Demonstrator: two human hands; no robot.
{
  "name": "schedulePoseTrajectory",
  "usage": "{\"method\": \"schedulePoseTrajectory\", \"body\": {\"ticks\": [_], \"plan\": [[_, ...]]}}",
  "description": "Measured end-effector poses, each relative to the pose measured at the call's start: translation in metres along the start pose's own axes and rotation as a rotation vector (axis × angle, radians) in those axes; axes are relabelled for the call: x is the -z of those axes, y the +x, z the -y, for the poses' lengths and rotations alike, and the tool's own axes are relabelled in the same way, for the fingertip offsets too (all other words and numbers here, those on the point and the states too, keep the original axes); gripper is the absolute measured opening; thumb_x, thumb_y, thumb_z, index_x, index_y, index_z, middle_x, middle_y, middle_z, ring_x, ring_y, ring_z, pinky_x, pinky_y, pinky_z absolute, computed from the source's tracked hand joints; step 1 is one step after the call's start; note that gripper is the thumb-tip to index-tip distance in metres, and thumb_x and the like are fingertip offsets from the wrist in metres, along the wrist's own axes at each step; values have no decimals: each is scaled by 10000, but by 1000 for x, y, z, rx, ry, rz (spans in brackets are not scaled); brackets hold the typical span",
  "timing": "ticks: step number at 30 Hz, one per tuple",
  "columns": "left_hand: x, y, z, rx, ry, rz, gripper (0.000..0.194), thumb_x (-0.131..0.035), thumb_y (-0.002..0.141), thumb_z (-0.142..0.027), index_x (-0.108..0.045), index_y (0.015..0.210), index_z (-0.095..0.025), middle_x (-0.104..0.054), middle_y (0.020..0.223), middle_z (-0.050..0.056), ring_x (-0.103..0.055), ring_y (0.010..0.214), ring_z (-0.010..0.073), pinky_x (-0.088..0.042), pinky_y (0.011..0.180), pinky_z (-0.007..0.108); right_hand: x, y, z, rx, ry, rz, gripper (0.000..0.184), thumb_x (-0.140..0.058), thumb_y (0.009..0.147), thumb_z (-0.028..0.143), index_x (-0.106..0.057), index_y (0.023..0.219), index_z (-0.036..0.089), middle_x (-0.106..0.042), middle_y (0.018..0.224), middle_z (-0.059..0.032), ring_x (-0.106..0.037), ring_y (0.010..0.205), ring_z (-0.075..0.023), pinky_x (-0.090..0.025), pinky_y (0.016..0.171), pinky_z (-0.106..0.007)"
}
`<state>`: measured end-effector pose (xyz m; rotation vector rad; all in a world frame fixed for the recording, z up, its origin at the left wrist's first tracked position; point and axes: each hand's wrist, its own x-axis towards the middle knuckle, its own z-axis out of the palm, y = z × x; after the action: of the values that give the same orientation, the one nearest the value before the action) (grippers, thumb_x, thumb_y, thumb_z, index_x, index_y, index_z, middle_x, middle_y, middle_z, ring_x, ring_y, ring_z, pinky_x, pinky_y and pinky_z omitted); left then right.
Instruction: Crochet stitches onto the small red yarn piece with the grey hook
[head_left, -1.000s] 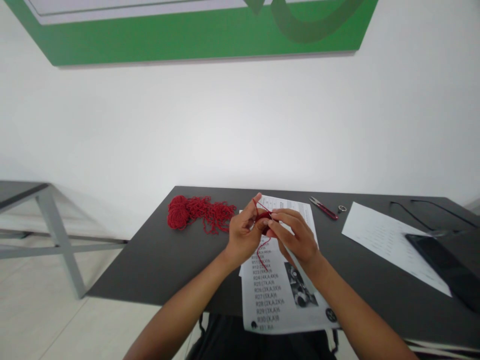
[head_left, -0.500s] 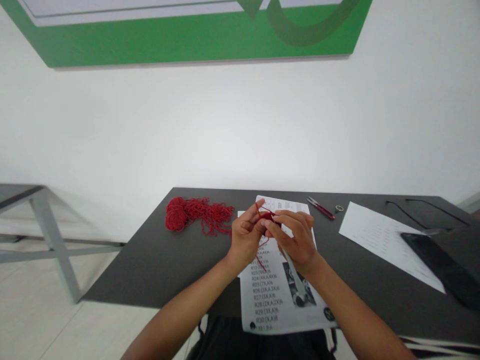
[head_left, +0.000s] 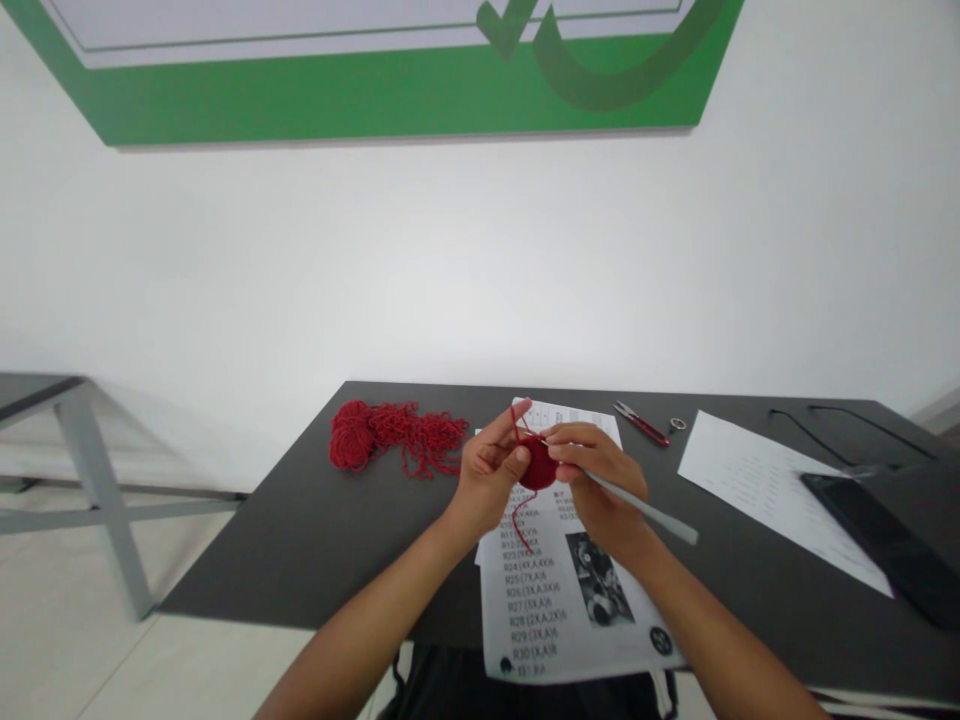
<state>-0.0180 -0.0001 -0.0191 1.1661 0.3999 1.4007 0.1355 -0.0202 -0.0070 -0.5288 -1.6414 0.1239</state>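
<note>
My left hand (head_left: 486, 470) pinches the left edge of a small round red crochet piece (head_left: 538, 464), with yarn looped over its raised index finger. In my right hand (head_left: 600, 472) is a crochet hook (head_left: 645, 510), its grey handle slanting down to the right past the palm. The hook's tip is at the top edge of the piece, too small to make out fully. A loose red yarn tail (head_left: 517, 522) hangs below the piece. Under both hands lies a printed pattern sheet (head_left: 536, 625) with row notes and a dark photo.
A red yarn ball (head_left: 351, 436) with a loose tangle (head_left: 420, 436) lies to the left on the dark table (head_left: 315, 550). Thread snips (head_left: 643, 425), a small ring (head_left: 677, 425), a white sheet (head_left: 765, 490), a phone (head_left: 877, 540) and glasses (head_left: 817, 440) sit to the right.
My right hand has turned, so the hook's handle now points lower right instead of down toward me. The crochet piece now shows its round face.
</note>
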Motion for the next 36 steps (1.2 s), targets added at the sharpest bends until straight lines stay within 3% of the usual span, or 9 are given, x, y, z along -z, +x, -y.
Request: {"method": "schedulePoseTrajectory", "body": {"ticks": [3,7,12,16,22,28,36], "plan": [[6,1,-1,-117,196,9,606,-778,845,-382,-614,1399,-199,-706,887,41,-646,782,134,-528,712,224,0,3,0,-8,-19,-18,77,-693,927,224,-705,984,273,-741,959,-42,-742,937,-219,-634,804,-399],[10,3,-5,-247,388,-19,545,-742,877,-364,-628,1386,-205,-657,845,14,-618,745,118,-524,694,213,-3,3,-4,55,-67,8,152,-734,878,145,-685,965,259,-759,940,-40,-752,939,-222,-621,805,-404],[13,4,-3,-307,516,-36,543,-726,886,-379,-626,1384,-185,-672,819,14,-601,681,112,-532,639,209,-2,2,-6,179,-215,-26,190,-741,871,112,-678,982,252,-800,955,-28,-771,932,-235,-517,902,-471],[15,1,-1,-290,560,-55,572,-726,883,-412,-618,1397,-186,-708,868,40,-629,714,134,-551,661,232,-1,3,-5,211,-247,-36,165,-744,874,150,-686,963,277,-809,934,-1,-768,912,-229,-482,894,-450],[17,1,2,-339,578,-56,543,-731,882,-390,-634,1380,-198,-704,854,33,-633,703,139,-548,641,243,1,-1,-8,253,-343,1,269,-738,885,162,-692,1107,307,-797,959,-5,-752,934,-221,-483,860,-420],[16,3,2,-366,560,-65,519,-727,889,-378,-645,1364,-185,-717,855,36,-652,728,141,-562,669,241,2,-4,-9,294,-416,32,208,-711,911,159,-698,1056,307,-796,997,-2,-734,968,-205,-448,883,-418],[11,3,0,-350,500,-98,494,-752,869,-355,-673,1330,-195,-688,815,18,-630,708,124,-550,662,222,1,-10,-1,320,-548,42,271,-710,903,128,-692,1099,314,-811,1014,13,-737,983,-202,-414,896,-415]]}}
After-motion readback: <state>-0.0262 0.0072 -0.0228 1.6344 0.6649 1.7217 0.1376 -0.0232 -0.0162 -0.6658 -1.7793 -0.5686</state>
